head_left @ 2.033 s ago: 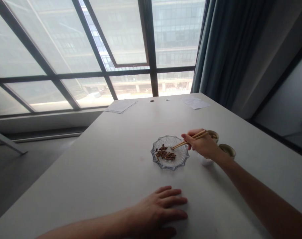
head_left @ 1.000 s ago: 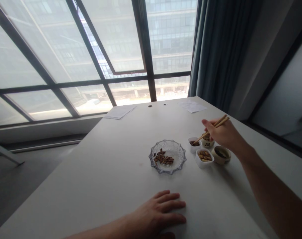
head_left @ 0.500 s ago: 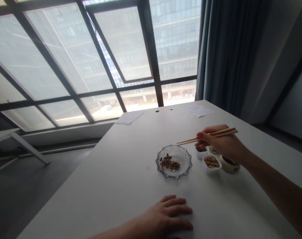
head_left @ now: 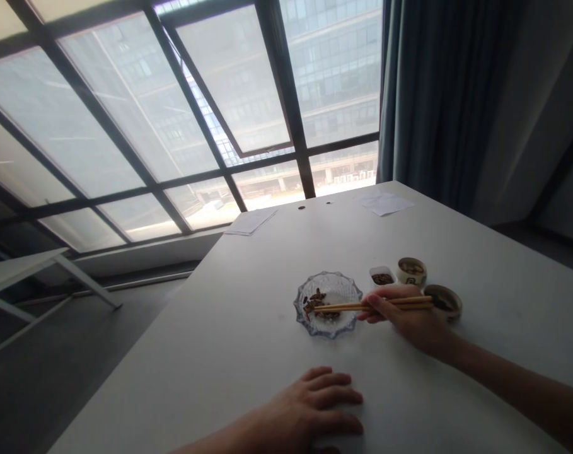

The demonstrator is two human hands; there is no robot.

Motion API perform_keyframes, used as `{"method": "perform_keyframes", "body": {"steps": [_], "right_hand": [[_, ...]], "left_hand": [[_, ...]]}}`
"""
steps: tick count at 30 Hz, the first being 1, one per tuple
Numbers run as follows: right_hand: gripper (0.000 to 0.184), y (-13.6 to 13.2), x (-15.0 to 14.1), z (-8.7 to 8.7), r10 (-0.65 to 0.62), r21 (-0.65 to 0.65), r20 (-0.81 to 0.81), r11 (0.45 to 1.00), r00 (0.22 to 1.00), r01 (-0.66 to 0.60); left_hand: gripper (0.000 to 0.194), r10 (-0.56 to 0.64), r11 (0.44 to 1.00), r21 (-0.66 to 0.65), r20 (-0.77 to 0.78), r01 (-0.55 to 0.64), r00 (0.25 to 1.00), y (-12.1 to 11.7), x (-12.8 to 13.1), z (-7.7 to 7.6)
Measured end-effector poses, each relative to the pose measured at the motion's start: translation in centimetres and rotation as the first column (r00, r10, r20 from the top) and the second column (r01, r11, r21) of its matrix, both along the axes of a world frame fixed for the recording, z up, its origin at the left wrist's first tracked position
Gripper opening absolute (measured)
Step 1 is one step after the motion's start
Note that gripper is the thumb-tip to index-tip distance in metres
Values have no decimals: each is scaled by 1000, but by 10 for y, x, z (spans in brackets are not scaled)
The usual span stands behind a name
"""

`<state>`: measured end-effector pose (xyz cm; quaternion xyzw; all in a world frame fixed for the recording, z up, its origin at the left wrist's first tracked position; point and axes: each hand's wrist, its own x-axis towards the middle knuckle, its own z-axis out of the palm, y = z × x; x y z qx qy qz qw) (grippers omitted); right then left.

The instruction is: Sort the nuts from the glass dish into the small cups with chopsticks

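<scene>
My right hand (head_left: 404,315) is closed around a pair of wooden chopsticks (head_left: 347,307). Their tips reach into a clear scalloped glass dish (head_left: 345,287) and meet a pile of small brown elongated pieces (head_left: 317,296); whether a piece is pinched between them, I cannot tell. On the table in front of the dish, my left hand (head_left: 321,403) lies flat with its fingers spread. Behind my right hand stand a white plastic cup (head_left: 381,276) with dark reddish bits and two pale round pots, one smaller (head_left: 411,271) and one larger (head_left: 449,302).
The white table (head_left: 196,353) stretches toward the windows. Sheets of paper lie at its far left (head_left: 251,222) and far right (head_left: 386,203). Another white table (head_left: 26,268) stands at the left. A dark curtain (head_left: 432,113) hangs at the right.
My right hand has moved left and nearer, bringing the chopstick tips from above the dish's far edge down into the brown pieces. It now hides the second white cup. My left hand stays put.
</scene>
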<state>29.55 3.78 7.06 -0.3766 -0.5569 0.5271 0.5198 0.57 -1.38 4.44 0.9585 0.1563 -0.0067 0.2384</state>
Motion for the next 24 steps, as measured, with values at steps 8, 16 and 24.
{"method": "perform_keyframes", "body": {"steps": [8, 16, 24], "right_hand": [[53, 10, -27, -23, -1, -35, -8, 999, 1000, 0], [58, 15, -39, -29, 0, -77, 15, 997, 1000, 1], [61, 11, -43, -30, -160, -107, -22, 982, 987, 156]], "left_hand": [[45, 1, 999, 33, -13, -1, 1000, -3, -2, -5], [40, -5, 1000, -7, 4, 5, 1000, 0, -1, -2], [42, -3, 999, 34, 59, 1, 998, -2, -3, -6]]}}
